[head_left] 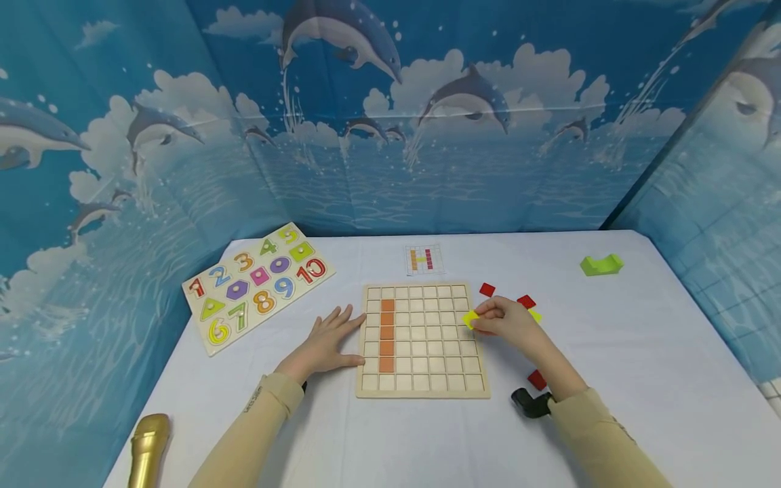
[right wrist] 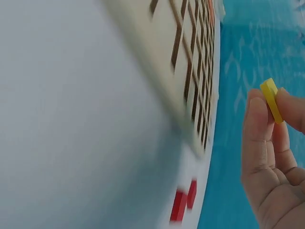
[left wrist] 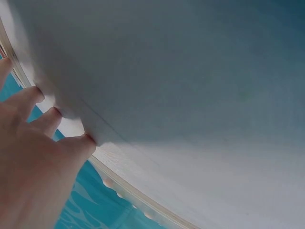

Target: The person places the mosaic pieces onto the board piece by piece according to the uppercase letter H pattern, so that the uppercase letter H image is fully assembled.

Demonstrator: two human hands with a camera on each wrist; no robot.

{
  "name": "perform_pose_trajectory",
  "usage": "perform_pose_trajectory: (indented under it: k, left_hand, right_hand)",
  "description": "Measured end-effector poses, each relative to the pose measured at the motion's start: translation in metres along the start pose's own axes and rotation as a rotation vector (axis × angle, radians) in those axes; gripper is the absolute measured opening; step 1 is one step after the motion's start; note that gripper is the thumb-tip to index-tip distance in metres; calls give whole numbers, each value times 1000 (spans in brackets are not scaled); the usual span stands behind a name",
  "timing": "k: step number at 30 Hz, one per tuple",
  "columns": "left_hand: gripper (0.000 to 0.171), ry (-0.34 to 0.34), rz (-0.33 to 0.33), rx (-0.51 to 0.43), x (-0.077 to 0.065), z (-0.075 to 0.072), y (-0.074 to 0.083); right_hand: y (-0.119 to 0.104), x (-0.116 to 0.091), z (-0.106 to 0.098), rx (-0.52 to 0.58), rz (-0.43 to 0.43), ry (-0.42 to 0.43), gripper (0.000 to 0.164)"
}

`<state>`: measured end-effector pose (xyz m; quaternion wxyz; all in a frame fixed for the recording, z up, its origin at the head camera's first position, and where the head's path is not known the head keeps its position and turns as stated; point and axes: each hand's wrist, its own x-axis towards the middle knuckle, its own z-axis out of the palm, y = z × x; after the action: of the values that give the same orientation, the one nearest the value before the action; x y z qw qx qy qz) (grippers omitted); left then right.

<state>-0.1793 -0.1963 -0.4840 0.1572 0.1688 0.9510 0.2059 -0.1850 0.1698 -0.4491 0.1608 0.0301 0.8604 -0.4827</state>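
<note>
Between the thumb and fingers of my right hand (head_left: 506,325) is a small yellow tile (right wrist: 271,100), pinched above the right edge of the wooden grid board (head_left: 433,346). My left hand (head_left: 323,346) lies with fingers spread at the board's left side, thumb and a fingertip touching its edge. In the board's second column from the left sits a vertical run of orange tiles (head_left: 387,333); the other cells show bare wood. Red tiles (head_left: 487,289) lie on the cloth around the right hand, and another yellow tile (head_left: 535,316) is partly hidden behind it.
Behind the board lies a printed pattern card (head_left: 424,259). A number and shape puzzle board (head_left: 229,264) rests at the back left. The green curved block (head_left: 602,265) stands at the back right, a gold microphone (head_left: 148,447) at the front left. A black object (head_left: 532,403) is by the right cuff.
</note>
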Motion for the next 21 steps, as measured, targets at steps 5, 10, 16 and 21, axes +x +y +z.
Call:
perform_pose_trajectory:
  k: [5,10,16,21]
  left_hand:
    - [88,1,-3,-1,-1,2,0]
    - [88,3,0,-3,-1,1,0]
    - [88,1,-3,0,0,0,0]
    - [89,-1,-8,-2,1,0,0]
  right_hand:
    - [-19,10,34,62,-67,-58,25]
    - [-35,17,63,74,-113,-114,18]
    - [-46,26,85,61,-119,-147,13]
    - [-51,31,94,-5,-104,-153,9]
